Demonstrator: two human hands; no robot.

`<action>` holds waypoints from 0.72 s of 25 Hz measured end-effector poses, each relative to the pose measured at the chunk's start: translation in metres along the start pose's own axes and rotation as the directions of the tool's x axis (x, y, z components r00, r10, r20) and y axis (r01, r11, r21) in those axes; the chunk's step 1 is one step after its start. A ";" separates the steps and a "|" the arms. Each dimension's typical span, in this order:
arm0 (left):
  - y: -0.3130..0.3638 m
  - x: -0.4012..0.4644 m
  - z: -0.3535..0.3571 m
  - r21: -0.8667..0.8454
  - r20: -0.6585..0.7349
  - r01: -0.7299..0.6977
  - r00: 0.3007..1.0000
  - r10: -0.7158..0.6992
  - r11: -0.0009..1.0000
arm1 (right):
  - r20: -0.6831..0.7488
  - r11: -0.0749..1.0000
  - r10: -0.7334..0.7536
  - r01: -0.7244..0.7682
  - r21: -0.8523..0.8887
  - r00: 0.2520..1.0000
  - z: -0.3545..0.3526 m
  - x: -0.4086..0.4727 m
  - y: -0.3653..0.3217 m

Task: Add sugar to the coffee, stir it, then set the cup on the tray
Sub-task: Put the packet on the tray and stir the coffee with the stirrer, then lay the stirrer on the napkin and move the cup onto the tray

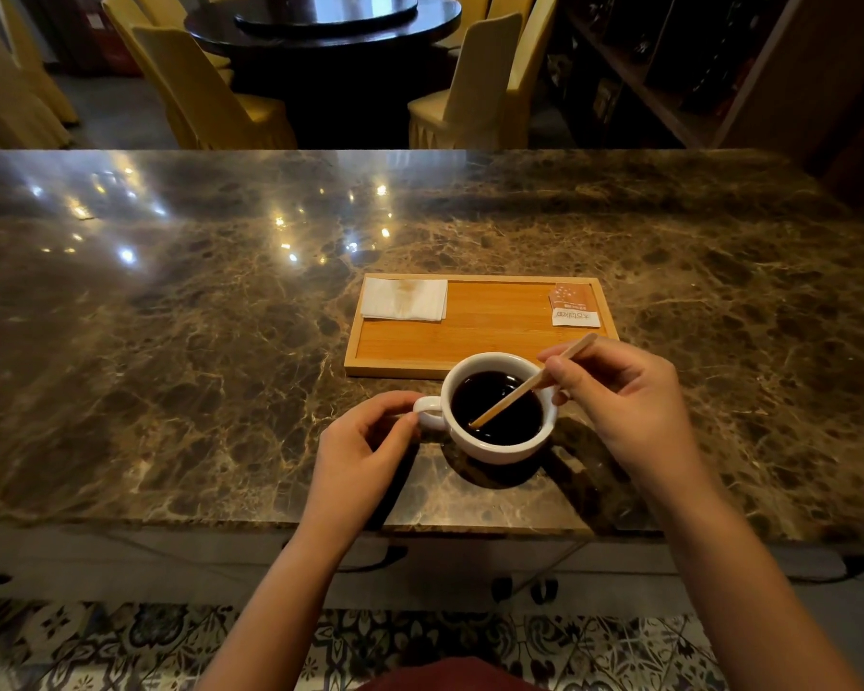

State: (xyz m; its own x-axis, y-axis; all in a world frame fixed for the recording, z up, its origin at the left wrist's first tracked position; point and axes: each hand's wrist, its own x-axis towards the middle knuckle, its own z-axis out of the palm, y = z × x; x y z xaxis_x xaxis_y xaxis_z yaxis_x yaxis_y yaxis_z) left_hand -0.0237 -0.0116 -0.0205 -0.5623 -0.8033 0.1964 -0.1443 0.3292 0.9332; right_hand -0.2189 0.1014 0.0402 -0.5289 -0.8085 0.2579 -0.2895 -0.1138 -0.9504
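Observation:
A white cup (pixel 495 448) full of dark coffee (pixel 512 416) stands on the marble counter, just in front of the wooden tray (pixel 480 336). My left hand (pixel 365 441) pinches the cup's handle on its left side. My right hand (pixel 619 396) holds a thin wooden stir stick (pixel 507 401) whose lower end dips into the coffee. An orange and white sugar packet (pixel 573 304) lies in the tray's far right corner; whether it is torn I cannot tell.
A folded white napkin (pixel 404 299) lies in the tray's far left corner. The brown marble counter (pixel 195 316) spreads wide to left and right. Beyond its far edge stand yellow-covered chairs (pixel 475 92) and a dark round table (pixel 330 22).

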 end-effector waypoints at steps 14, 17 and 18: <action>-0.001 -0.001 0.001 0.023 -0.011 0.003 1.000 -0.002 1.000 | -0.036 0.999 -0.010 0.012 0.040 0.999 -0.031 0.081 -0.022; -0.001 -0.001 0.001 0.021 -0.025 0.019 1.000 -0.019 1.000 | -0.007 0.970 -0.216 0.214 -0.114 0.976 -0.005 0.106 -0.010; -0.001 -0.001 0.001 0.022 -0.028 0.025 0.999 -0.024 0.999 | 0.045 0.922 -0.328 0.330 -0.201 0.944 0.007 0.113 -0.005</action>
State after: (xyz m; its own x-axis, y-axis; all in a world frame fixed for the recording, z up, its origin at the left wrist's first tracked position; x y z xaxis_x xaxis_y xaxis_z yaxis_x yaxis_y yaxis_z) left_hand -0.0238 -0.0108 -0.0217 -0.5358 -0.8245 0.1822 -0.1764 0.3202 0.9308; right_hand -0.2718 0.0071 0.0726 -0.3681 -0.7519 0.5469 -0.6020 -0.2556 -0.7565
